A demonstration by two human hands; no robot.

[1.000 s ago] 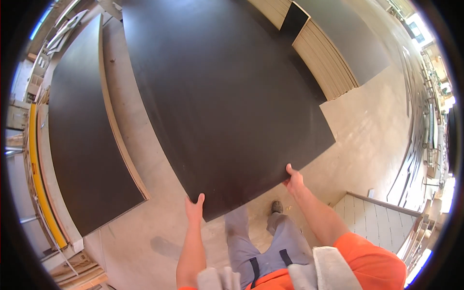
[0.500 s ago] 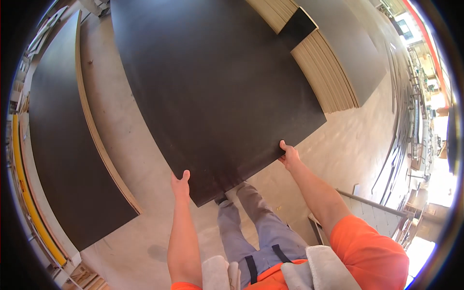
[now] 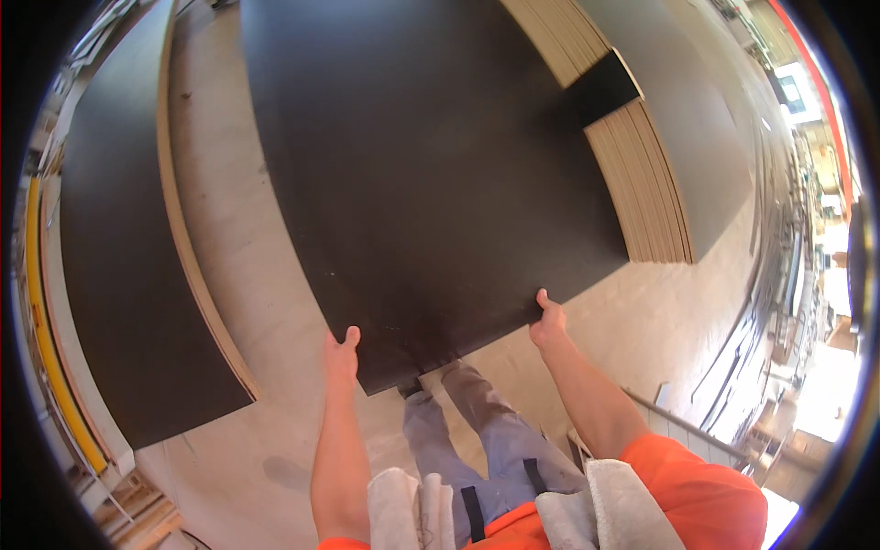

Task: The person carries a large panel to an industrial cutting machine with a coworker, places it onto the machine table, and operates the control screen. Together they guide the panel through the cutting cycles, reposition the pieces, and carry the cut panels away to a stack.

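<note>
A large dark panel [image 3: 422, 202] stretches away from me, held by its near end. My left hand [image 3: 343, 356] grips its left edge close to the near corner, thumb on top and fingers hidden underneath. With my right hand [image 3: 548, 321] I hold the near edge toward its right end, the thumb again on the upper face. Along the panel's right side stands a stack of boards [image 3: 637, 183] with pale layered edges. A small black piece [image 3: 602, 90] lies against that stack's side, next to the panel.
Another dark-topped stack [image 3: 137, 275] with a light edge runs along the left, beside a yellow rail [image 3: 60, 367]. Concrete floor [image 3: 234, 202] lies between it and my panel. Long thin strips [image 3: 733, 353] are on the floor at the right, near a low grey frame [image 3: 683, 426].
The panel has turned slightly, its right near corner coming closer to me. My right hand has moved a little nearer, still gripping. The view has shifted as well.
</note>
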